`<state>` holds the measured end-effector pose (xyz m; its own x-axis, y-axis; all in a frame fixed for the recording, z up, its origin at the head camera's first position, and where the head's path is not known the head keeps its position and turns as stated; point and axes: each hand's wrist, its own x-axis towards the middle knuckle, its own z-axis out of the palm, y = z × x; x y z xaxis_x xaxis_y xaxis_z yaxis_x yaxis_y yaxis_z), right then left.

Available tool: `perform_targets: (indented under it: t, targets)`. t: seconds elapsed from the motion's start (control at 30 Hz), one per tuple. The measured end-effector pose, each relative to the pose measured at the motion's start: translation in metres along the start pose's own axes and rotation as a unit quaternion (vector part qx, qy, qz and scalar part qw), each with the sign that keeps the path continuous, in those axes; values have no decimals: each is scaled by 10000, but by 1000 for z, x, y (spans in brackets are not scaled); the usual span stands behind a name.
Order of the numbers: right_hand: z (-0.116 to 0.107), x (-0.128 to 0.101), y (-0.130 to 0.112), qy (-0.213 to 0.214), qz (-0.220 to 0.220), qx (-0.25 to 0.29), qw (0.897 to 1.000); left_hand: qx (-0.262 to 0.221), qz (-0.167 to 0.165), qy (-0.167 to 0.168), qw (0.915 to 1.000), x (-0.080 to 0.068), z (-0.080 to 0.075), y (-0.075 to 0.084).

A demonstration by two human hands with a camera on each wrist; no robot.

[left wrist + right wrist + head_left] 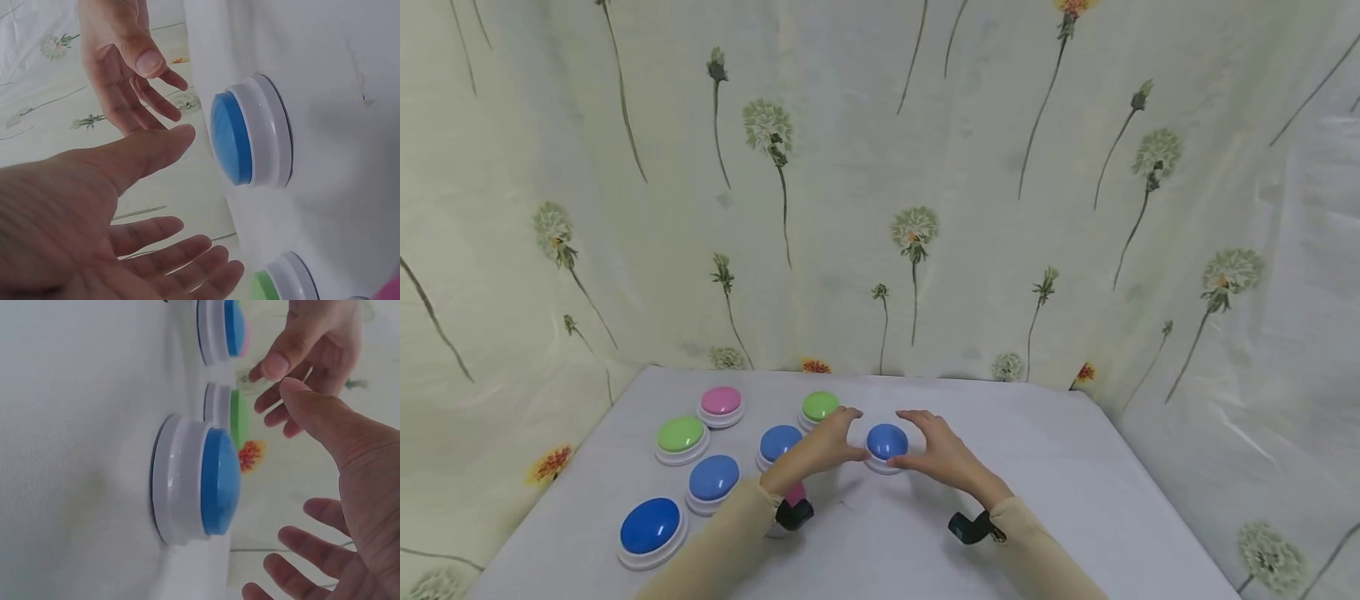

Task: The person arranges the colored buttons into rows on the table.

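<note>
Table [1075, 500]: pale, lower half of the head view.
Backdrop [1000, 208]: cream cloth printed with dandelions, hung behind and to both sides.
Pink button [721, 402]: farthest back on the left, white base.
Green buttons: one [681, 435] left of centre, just in front of the pink; another [819, 406] back near the middle.
Blue buttons: large one [651, 527] at lower left; one [713, 478] just above it; one [778, 442] right of that.
</note>
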<state>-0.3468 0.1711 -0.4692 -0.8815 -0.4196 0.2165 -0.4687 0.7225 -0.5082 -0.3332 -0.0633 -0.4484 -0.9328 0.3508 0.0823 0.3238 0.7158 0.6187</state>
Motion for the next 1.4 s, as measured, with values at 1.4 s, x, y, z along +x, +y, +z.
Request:
perform_targets:
  t: [1.4]
  targets:
    - [35, -43, -72, -340, -1403, -141, 9894, 1251, -225, 600, 9901, -144, -55, -51]
